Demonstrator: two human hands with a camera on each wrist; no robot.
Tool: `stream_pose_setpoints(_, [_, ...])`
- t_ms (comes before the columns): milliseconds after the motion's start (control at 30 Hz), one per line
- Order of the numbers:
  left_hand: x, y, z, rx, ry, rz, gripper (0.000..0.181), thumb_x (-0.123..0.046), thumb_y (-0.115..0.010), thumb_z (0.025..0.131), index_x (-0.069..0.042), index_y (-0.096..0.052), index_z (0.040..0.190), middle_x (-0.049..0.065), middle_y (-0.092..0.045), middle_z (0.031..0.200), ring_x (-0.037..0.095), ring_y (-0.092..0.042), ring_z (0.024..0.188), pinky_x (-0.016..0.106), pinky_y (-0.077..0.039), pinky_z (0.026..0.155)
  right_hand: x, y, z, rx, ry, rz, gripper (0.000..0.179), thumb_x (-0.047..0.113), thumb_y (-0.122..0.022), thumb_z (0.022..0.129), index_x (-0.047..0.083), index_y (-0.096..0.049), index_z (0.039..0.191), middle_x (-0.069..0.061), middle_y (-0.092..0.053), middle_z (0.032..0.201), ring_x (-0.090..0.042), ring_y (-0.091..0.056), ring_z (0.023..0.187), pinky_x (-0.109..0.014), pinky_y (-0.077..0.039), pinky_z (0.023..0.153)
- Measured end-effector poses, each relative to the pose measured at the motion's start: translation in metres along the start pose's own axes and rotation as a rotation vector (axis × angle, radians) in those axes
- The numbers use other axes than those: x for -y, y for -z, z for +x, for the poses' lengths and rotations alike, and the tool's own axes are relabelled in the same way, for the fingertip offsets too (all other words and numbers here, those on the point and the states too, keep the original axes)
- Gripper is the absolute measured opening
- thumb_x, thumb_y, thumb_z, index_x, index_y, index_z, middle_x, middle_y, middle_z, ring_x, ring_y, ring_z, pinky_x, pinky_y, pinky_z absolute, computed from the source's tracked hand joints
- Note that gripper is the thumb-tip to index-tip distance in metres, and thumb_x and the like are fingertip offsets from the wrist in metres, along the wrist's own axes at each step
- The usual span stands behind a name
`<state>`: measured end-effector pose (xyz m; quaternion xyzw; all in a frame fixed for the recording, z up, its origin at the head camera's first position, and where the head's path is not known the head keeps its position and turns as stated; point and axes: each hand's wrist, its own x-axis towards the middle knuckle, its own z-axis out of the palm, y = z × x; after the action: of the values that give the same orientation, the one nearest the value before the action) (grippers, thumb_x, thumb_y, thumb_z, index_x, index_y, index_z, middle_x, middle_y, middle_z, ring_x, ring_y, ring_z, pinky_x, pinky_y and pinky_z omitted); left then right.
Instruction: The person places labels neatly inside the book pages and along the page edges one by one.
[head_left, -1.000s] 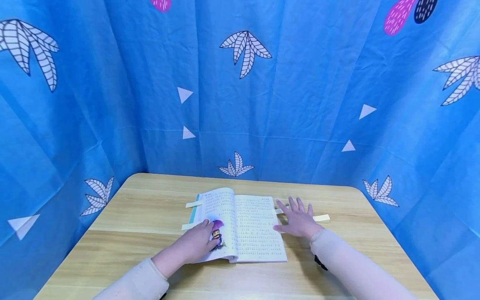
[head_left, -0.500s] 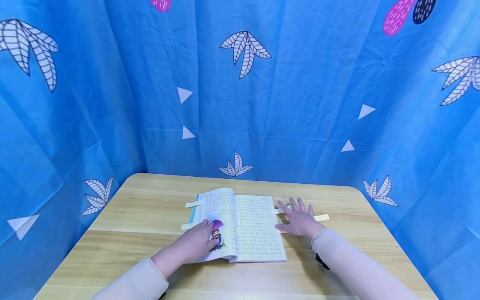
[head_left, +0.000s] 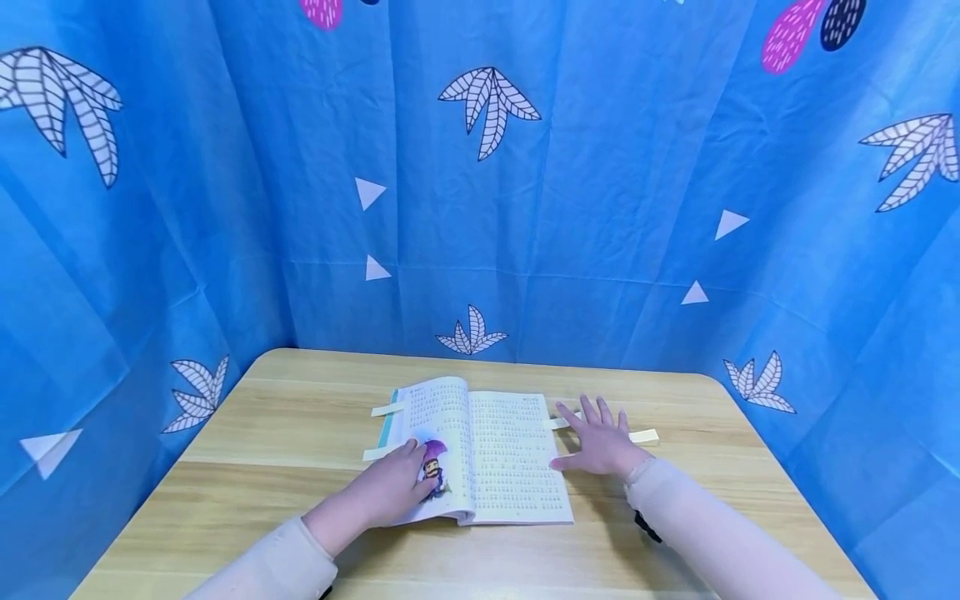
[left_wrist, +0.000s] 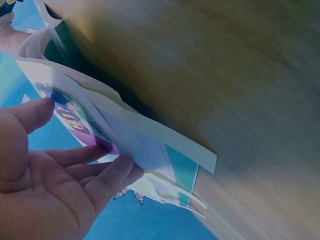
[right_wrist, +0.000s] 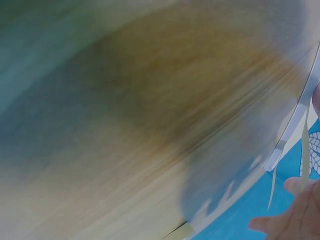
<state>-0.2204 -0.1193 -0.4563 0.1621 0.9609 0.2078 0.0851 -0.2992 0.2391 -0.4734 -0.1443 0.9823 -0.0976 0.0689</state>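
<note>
An open book (head_left: 517, 450) with printed pages lies on the wooden table. My left hand (head_left: 390, 486) rests on its left page, by a picture of a bearded figure under a purple umbrella. In the left wrist view the fingers of the left hand (left_wrist: 60, 175) are extended against that page, and pale paper strips (left_wrist: 190, 150) jut from its edge. My right hand (head_left: 600, 442) is spread, its thumb at the right page's edge. A paper strip (head_left: 559, 423) sticks out of that edge near its index finger. Only part of the right hand (right_wrist: 295, 212) shows in the right wrist view.
A small pale yellow strip-shaped block (head_left: 644, 437) lies on the table just right of my right hand. Two more paper strips (head_left: 387, 408) jut from the book's left side. Blue patterned curtain (head_left: 480, 217) hangs behind the table (head_left: 300, 392) and along both sides.
My right hand has shifted very slightly right, its thumb a little nearer the page edge. The left hand and the book stay in place.
</note>
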Motion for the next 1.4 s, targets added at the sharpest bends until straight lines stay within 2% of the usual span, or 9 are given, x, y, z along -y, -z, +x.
stream_pose_setpoints(133, [0.002,-0.002,-0.001,-0.008,-0.012,-0.015,0.067,-0.037,-0.059,0.101,0.014,-0.044,0.142,0.034,-0.04,0.148,0.046,-0.037,0.14,0.056,-0.033,0.115,0.0,0.0,-0.002,0.002,0.009,0.021,0.107,0.07,-0.072,0.076,0.021,-0.026,0.16,-0.028,-0.01,0.163,-0.053,0.0,0.148,-0.077,0.001,0.111])
stream_pose_setpoints(367, [0.002,-0.004,-0.004,-0.011,-0.002,-0.034,0.067,-0.036,-0.059,0.101,0.013,-0.043,0.144,0.033,-0.037,0.151,0.046,-0.035,0.141,0.057,-0.031,0.115,-0.002,-0.004,-0.004,0.008,0.009,0.034,0.111,0.071,-0.073,0.074,0.022,-0.025,0.16,-0.027,-0.009,0.163,-0.052,0.0,0.148,-0.076,0.0,0.112])
stream_pose_setpoints(567, [0.001,-0.006,-0.007,-0.021,-0.006,-0.049,0.066,-0.035,-0.058,0.102,0.012,-0.042,0.145,0.034,-0.035,0.151,0.046,-0.034,0.141,0.058,-0.032,0.115,-0.004,-0.007,-0.007,-0.002,0.0,0.036,0.112,0.066,-0.078,0.072,0.022,-0.025,0.16,-0.026,-0.008,0.164,-0.051,0.0,0.149,-0.076,-0.001,0.112])
stream_pose_setpoints(900, [0.002,-0.004,-0.007,-0.062,-0.02,-0.066,0.065,-0.035,-0.059,0.101,0.01,-0.042,0.145,0.032,-0.037,0.152,0.047,-0.036,0.14,0.058,-0.032,0.114,-0.002,-0.005,-0.01,-0.078,0.031,0.068,0.106,0.057,-0.078,0.079,0.019,-0.023,0.161,-0.027,-0.009,0.163,-0.051,-0.003,0.148,-0.077,-0.005,0.111])
stream_pose_setpoints(1167, [0.002,-0.005,-0.007,-0.095,-0.012,-0.077,0.063,-0.037,-0.061,0.1,0.005,-0.047,0.146,0.029,-0.039,0.152,0.046,-0.038,0.139,0.059,-0.034,0.113,0.011,0.002,-0.019,-0.141,0.068,0.119,0.088,0.04,-0.082,0.082,0.012,-0.039,0.154,-0.03,-0.022,0.159,-0.053,-0.02,0.144,-0.074,-0.023,0.11])
stream_pose_setpoints(1400, [0.003,-0.003,-0.008,-0.172,-0.037,-0.066,0.062,-0.035,-0.067,0.096,0.006,-0.052,0.141,0.026,-0.046,0.147,0.046,-0.046,0.134,0.059,-0.039,0.109,0.014,0.003,-0.022,-0.159,0.082,0.111,0.083,0.035,-0.081,0.085,0.009,-0.041,0.152,-0.029,-0.029,0.156,-0.051,-0.027,0.142,-0.069,-0.031,0.11])
